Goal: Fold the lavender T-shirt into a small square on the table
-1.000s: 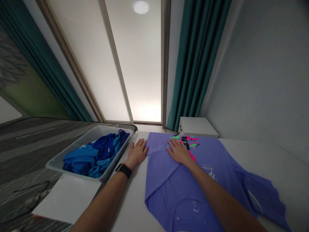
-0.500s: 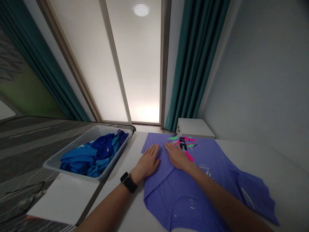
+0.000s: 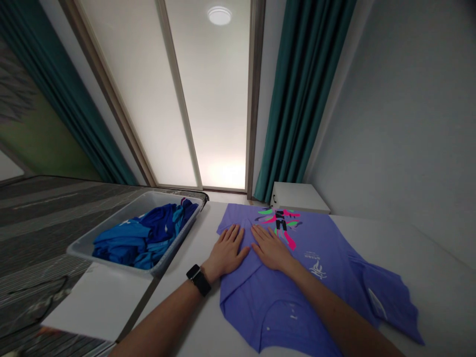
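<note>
Purple printed fabric T-shirt, likely light, soft, slippery; left hand, right hand flat on it, clamping nothing; best hold: nine-o'clock folded edge.

The small white print on the purple shirt is illegible.

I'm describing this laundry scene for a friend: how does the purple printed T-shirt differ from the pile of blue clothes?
The purple printed T-shirt lies spread out on the white table, while the pile of blue clothes is bunched in the translucent plastic bin.
The left hand and right hand rest on the shirt; neither touches the pile.
Both are fabric.
</note>
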`<state>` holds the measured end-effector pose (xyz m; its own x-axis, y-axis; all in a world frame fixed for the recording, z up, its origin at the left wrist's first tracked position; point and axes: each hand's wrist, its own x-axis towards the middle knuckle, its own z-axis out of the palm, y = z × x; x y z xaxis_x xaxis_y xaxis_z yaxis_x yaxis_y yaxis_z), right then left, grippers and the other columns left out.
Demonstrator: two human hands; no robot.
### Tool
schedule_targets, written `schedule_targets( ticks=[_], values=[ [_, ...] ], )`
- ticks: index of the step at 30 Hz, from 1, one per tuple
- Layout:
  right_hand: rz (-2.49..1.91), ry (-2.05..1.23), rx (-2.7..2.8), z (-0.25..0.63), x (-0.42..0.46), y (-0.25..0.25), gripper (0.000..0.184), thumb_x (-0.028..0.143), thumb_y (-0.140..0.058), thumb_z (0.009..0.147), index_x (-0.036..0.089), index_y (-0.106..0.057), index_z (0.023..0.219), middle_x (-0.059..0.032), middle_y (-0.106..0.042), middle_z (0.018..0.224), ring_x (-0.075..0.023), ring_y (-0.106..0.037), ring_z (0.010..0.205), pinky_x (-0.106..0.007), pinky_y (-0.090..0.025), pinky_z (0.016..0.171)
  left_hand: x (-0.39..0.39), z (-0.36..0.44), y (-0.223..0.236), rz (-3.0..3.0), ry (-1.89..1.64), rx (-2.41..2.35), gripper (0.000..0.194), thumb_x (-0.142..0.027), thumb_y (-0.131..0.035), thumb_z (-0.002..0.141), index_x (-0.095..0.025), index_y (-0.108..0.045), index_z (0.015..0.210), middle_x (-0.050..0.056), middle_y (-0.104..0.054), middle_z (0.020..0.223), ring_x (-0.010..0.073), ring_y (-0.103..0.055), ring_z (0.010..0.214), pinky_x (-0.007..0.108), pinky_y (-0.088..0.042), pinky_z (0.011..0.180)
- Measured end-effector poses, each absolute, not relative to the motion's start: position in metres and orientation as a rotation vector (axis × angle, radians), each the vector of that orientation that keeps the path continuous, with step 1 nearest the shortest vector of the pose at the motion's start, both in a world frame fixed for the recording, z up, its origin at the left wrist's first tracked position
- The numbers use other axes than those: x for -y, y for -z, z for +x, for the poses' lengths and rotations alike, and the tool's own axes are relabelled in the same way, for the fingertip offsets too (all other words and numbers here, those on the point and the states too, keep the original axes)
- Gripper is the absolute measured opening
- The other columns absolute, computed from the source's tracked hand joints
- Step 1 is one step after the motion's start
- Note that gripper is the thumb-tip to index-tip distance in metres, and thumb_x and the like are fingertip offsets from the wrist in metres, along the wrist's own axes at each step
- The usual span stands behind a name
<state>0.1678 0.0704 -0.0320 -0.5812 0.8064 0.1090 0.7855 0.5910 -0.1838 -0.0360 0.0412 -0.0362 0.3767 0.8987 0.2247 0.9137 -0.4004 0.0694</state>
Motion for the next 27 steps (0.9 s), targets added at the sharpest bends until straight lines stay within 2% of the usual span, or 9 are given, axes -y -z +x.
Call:
schedule_targets(
  ticks=[9,16,21,27],
  values=[
    [-1.349,-0.288,2.578,0.211,-0.077,0.013,0.052,0.031,-0.032,0.098,0.013,-0.045,0.146,-0.0138,-0.044,0.151,-0.0247,-0.036,0.142,-0.051,-0.021,0.119,-0.047,-0.048,0.023,-2.597,0.322,1.673,0.064,-0.055,-0.031,0.1,-0.018,-0.035,0.151,0.012,-0.032,0.158,0.0268,-0.027,0.147,0.047,-0.022,0.12],
    [-1.483,-0.264,2.634,0.265,-0.046,0.02,0.055,0.032,-0.036,0.097,0.017,-0.038,0.15,-0.0118,-0.036,0.156,-0.024,-0.029,0.146,-0.051,-0.02,0.12,-0.027,-0.019,0.021,-2.804,0.307,1.394,0.067,-0.059,-0.03,0.099,-0.02,-0.028,0.154,0.011,-0.031,0.159,0.0263,-0.026,0.147,0.048,-0.022,0.119],
    [-1.581,-0.242,2.571,0.269,-0.036,0.03,0.056,0.036,-0.032,0.1,0.017,-0.033,0.152,-0.0103,-0.028,0.16,-0.0217,-0.023,0.148,-0.048,-0.017,0.12,-0.024,-0.017,0.024,-2.811,0.273,1.376,0.066,-0.059,-0.027,0.1,-0.02,-0.032,0.153,0.012,-0.032,0.158,0.0275,-0.027,0.147,0.049,-0.022,0.118],
    [-1.525,-0.284,2.533,0.272,-0.037,0.03,0.056,0.04,-0.03,0.101,0.02,-0.032,0.153,-0.0099,-0.032,0.159,-0.021,-0.025,0.147,-0.049,-0.017,0.12,-0.026,-0.021,0.028,-2.788,0.298,1.35,0.065,-0.059,-0.031,0.099,-0.023,-0.032,0.153,0.012,-0.034,0.158,0.0275,-0.031,0.145,0.048,-0.024,0.118]
  ],
)
